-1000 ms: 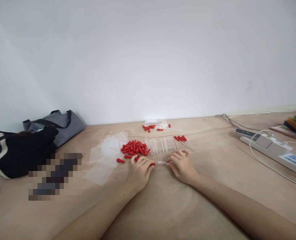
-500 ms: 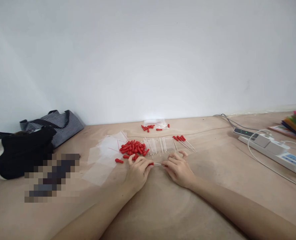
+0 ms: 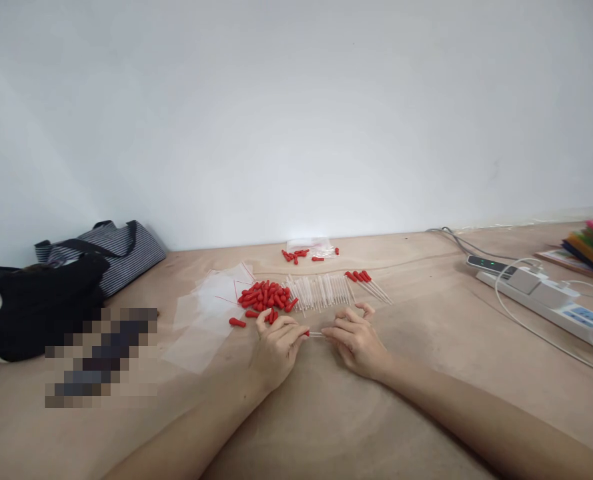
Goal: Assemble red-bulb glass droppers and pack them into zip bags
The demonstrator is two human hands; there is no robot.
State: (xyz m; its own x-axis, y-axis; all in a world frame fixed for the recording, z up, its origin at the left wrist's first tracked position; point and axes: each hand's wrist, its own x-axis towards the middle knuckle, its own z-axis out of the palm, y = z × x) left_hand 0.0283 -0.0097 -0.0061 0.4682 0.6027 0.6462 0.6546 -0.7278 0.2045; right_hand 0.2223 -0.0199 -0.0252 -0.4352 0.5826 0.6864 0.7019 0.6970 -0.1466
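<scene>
My left hand (image 3: 279, 345) pinches a red rubber dropper bulb (image 3: 307, 333), whose end peeks out past the fingertips. A thin clear dropper tube (image 3: 316, 335) runs from the bulb's mouth to my right hand (image 3: 355, 339), which is closed on its other end. How deep the tube sits in the bulb is hidden by my fingers. Just beyond my left hand lies a heap of loose red bulbs (image 3: 265, 295). Past both hands is a row of clear tubes (image 3: 321, 293). To their right, several droppers with red bulbs fitted (image 3: 360, 276) lie side by side.
Flat clear plastic bags (image 3: 201, 327) lie left of the heap. Near the wall is another bag (image 3: 309, 245) beside more red bulbs (image 3: 296, 255). Striped (image 3: 131, 250) and black bags (image 3: 51, 307) sit at left; a power strip (image 3: 551, 303) with cables is at right.
My right hand has shifted slightly left, toward my left hand, and less of the bulb and tube shows between them. The view has moved a little.
</scene>
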